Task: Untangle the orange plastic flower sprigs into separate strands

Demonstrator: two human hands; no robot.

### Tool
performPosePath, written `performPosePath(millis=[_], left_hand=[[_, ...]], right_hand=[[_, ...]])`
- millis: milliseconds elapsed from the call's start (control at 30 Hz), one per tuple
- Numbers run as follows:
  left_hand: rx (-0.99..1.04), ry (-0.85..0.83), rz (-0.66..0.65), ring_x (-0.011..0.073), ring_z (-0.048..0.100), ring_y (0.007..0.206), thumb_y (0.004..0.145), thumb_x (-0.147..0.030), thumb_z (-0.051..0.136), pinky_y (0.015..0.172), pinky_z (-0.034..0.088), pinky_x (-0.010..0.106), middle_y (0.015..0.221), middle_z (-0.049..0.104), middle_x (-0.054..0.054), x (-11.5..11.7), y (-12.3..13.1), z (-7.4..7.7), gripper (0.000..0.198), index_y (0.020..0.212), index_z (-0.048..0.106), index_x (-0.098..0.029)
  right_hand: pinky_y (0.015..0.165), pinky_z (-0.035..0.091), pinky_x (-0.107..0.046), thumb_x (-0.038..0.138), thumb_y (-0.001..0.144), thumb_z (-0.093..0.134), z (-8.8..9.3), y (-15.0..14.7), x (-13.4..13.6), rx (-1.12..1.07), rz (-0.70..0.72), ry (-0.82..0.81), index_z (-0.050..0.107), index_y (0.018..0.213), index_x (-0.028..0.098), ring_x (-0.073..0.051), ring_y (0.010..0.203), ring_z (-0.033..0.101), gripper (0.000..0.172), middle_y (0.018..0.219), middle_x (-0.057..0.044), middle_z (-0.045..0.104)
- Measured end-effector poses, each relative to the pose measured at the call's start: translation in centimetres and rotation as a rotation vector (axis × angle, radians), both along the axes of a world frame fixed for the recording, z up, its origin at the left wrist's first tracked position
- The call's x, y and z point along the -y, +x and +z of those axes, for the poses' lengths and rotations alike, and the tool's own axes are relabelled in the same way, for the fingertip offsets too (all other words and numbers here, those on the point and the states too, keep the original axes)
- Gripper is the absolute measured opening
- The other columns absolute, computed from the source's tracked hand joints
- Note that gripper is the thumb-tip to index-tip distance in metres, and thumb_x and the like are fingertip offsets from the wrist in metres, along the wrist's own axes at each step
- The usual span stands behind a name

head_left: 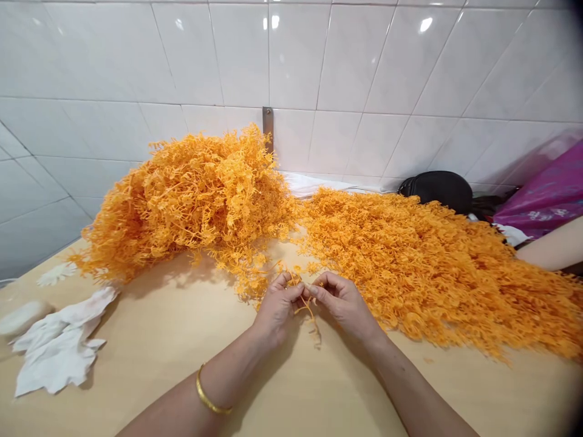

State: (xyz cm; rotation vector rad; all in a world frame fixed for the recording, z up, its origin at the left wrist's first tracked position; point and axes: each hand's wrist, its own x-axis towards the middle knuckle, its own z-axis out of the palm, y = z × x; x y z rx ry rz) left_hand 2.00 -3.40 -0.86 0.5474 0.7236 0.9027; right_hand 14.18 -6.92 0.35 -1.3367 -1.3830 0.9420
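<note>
Between my two hands is a small orange plastic flower sprig point(308, 312), its thin stem hanging down below the fingers. My left hand point(277, 303) pinches it from the left, thumb and forefinger pressed together. My right hand point(341, 300) also has thumb and forefinger closed on the sprig, fingertips almost touching the left ones. Just beyond the hands, a tall heap of orange plastic flower sprigs point(191, 200) rises at the left. A lower, wider spread of the same sprigs point(423, 261) lies to the right.
Crumpled white cloth point(64, 340) and a pale rounded object point(22, 318) lie on the table point(173, 340) at left. A black pouch point(437, 189) and a purple bag point(544, 188) sit at back right. Another person's forearm point(553, 246) reaches in from the right. Behind stands a tiled wall point(291, 67).
</note>
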Motion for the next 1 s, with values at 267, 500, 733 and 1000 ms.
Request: performPosePath(millis=[267,500,733,1000], left_hand=[[0.083,-0.179,0.037,0.0068,0.051,0.048,0.073,-0.009,0.055,0.051,0.043,0.019,0.056,0.053,-0.002,-0.4,0.0,0.6,0.012,0.068,0.046,-0.015],[0.071,-0.214,0.088,0.0072,0.052,0.050,0.073,-0.001,0.050,0.052,0.045,0.019,0.058,0.053,-0.001,-0.7,-0.1,0.6,0.015,0.067,0.046,-0.015],[0.128,-0.198,0.084,0.0068,0.050,0.049,0.071,0.000,0.048,0.049,0.042,0.019,0.059,0.050,-0.001,-1.2,-0.5,0.8,0.019,0.067,0.040,-0.016],[0.124,-0.143,0.020,0.0066,0.037,0.041,0.069,-0.003,0.047,0.046,0.038,0.021,0.049,0.040,-0.006,-0.6,0.2,1.0,0.022,0.065,0.033,-0.019]], right_hand=[[0.045,0.026,-0.021,0.039,0.079,0.048,-0.1,-0.7,0.0,0.080,-0.028,0.014,0.047,0.060,0.017,-0.008,0.049,0.033,0.030,0.053,0.005,0.039],[0.049,0.029,-0.022,0.038,0.078,0.050,-0.1,-0.6,0.0,0.035,0.058,-0.003,0.049,0.065,0.017,-0.009,0.054,0.039,0.024,0.060,0.002,0.046],[0.044,0.031,-0.021,0.034,0.078,0.050,-0.6,-0.5,-0.1,-0.059,0.086,-0.072,0.044,0.067,0.019,-0.008,0.048,0.040,0.020,0.055,0.005,0.044],[0.038,0.030,-0.020,0.036,0.077,0.051,-1.6,-1.7,-0.4,-0.189,-0.154,-0.055,0.043,0.067,0.020,-0.008,0.041,0.040,0.021,0.049,0.006,0.045]])
